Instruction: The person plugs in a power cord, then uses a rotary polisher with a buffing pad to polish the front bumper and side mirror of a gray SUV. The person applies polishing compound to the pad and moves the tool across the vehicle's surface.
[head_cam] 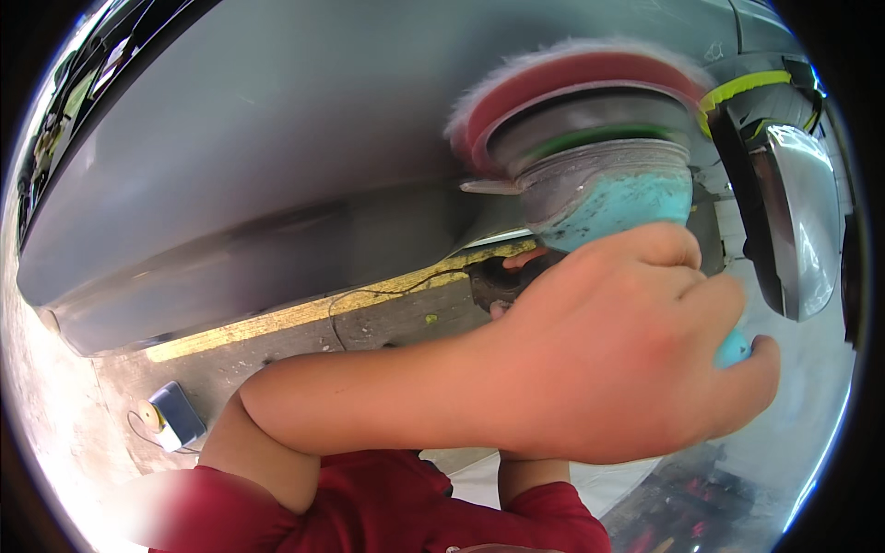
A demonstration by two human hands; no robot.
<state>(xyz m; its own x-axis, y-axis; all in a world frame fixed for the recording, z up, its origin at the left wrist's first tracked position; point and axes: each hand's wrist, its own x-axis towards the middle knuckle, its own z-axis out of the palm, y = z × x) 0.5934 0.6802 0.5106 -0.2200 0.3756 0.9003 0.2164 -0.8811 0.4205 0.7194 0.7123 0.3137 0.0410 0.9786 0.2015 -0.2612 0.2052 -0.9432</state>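
My left hand [622, 345] reaches across from the left and is closed around the turquoise body of a power polisher [622, 197], with the back of the hand upward. Below and behind it, my right hand [523, 260] shows only a few fingers, wrapped around the polisher's black rear handle [487, 283]; the rest is hidden by my left forearm. The polisher's pink-and-white wool pad [588, 72] stands on edge, its face against a grey car body panel [276, 138]. The pad's rim and the green ring behind it look blurred.
A side mirror [802, 214] with lime-green masking tape [747, 86] juts out right of the pad. A power cord [332, 314] runs over the concrete floor beside a yellow painted line [263, 332]. A blue-and-white box [178, 415] with a yellowish disc stands lower left.
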